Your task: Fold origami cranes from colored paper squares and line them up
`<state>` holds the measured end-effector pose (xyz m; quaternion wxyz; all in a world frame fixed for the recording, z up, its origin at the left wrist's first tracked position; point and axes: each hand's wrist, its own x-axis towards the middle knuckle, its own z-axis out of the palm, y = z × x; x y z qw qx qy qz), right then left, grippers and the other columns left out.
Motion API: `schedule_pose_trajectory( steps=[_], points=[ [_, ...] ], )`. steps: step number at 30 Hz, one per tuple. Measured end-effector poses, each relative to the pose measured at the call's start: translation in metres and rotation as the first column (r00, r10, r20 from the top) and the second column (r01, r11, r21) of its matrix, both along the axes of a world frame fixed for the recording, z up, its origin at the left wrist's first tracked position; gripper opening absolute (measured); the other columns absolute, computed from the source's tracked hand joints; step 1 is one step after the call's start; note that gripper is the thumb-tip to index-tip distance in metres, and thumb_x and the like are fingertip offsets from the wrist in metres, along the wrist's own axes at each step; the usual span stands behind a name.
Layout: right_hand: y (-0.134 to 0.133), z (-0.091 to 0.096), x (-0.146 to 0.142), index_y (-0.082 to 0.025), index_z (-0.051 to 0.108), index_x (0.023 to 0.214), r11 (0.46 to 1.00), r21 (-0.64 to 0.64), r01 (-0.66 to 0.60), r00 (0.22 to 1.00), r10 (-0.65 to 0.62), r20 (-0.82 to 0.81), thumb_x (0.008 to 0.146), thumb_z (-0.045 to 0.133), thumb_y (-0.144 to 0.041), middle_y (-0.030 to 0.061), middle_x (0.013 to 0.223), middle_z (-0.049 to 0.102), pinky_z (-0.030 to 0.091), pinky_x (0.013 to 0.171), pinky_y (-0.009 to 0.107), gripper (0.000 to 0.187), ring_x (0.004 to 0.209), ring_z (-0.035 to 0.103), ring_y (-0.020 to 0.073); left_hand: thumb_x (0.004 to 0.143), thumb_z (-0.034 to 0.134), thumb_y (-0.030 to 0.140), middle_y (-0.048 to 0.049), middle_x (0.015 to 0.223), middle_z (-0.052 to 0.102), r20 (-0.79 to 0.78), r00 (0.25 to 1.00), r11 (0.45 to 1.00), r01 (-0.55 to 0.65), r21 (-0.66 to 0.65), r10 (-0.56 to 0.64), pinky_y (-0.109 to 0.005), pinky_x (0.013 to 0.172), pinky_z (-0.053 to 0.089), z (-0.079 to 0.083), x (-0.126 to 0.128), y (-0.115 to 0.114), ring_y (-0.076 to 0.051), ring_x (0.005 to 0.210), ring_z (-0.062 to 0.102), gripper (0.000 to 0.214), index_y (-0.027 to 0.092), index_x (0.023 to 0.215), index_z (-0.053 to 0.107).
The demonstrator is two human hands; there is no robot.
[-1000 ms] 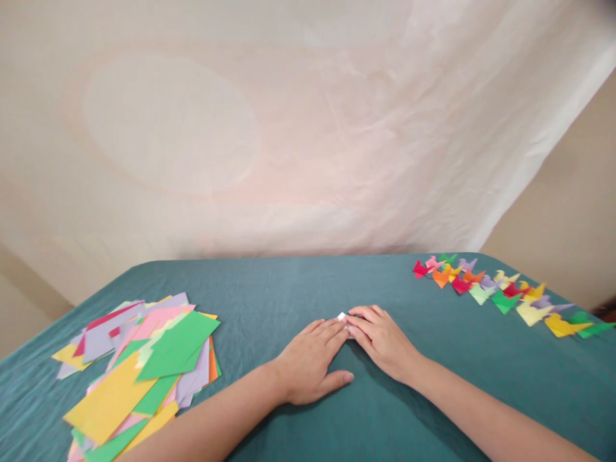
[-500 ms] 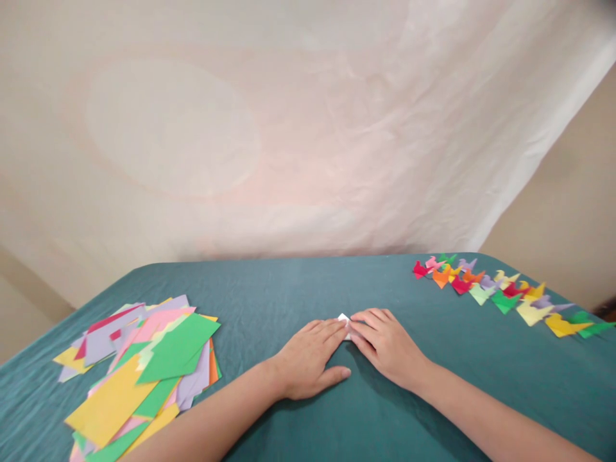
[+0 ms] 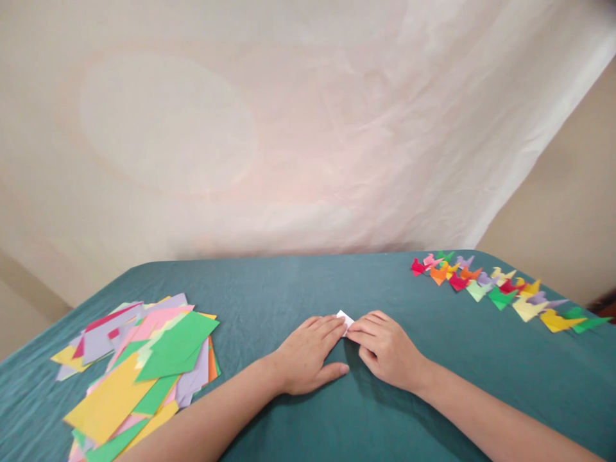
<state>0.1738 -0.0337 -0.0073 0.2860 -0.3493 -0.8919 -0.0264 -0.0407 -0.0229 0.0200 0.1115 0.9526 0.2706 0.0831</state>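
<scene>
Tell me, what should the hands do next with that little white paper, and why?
Perhaps the right hand should press along the small white paper: its fingertips are at the paper's right side, while the left hand lies flat with fingertips over the left side, seemingly steadying it.

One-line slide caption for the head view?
Left hand and right hand touch a small white paper, between loose colored sheets and folded paper birds.
</scene>
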Motion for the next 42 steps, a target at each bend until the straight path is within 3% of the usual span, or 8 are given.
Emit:
schedule_pose_trajectory(
  steps=[28, 35, 42],
  points=[
    [-0.003, 0.003, -0.002, -0.018, 0.064, 0.094, 0.998, -0.061, 0.027, 0.996, -0.021, 0.088, 0.078, 0.045, -0.005, 0.0058, 0.089, 0.062, 0.039, 0.077, 0.032, 0.028, 0.084, 0.052, 0.0176, 0.087, 0.039, 0.05, -0.011, 0.144, 0.027, -0.005, 1.0, 1.0, 0.003, 0.001, -0.003, -0.039, 0.108, 0.02, 0.0, 0.0, 0.001, -0.023, 0.132, 0.024, 0.062, 0.016, 0.138, 0.024],
    [-0.003, 0.004, -0.002, -0.018, 0.064, 0.096, 0.996, -0.071, 0.048, 0.987, -0.036, 0.155, 0.077, 0.047, -0.005, 0.0054, 0.091, 0.06, 0.039, 0.078, 0.032, 0.029, 0.086, 0.051, 0.0173, 0.087, 0.038, 0.05, -0.0114, 0.144, 0.028, -0.007, 1.0, 1.0, 0.009, 0.004, -0.009, -0.039, 0.108, 0.02, 0.0, 0.0, 0.001, -0.023, 0.132, 0.026, 0.063, 0.016, 0.138, 0.024],
    [-0.006, 0.013, -0.004, -0.017, 0.062, 0.102, 0.998, -0.024, 0.052, 0.956, -0.043, 0.291, 0.085, 0.046, -0.01, 0.0077, 0.094, 0.061, 0.039, 0.077, 0.032, 0.025, 0.087, 0.051, 0.0188, 0.087, 0.036, 0.052, -0.0106, 0.143, 0.028, -0.022, 1.0, 1.0, 0.007, 0.019, -0.007, -0.039, 0.107, 0.021, -0.001, 0.0, 0.002, -0.023, 0.132, 0.026, 0.063, 0.017, 0.138, 0.024]
  ],
)
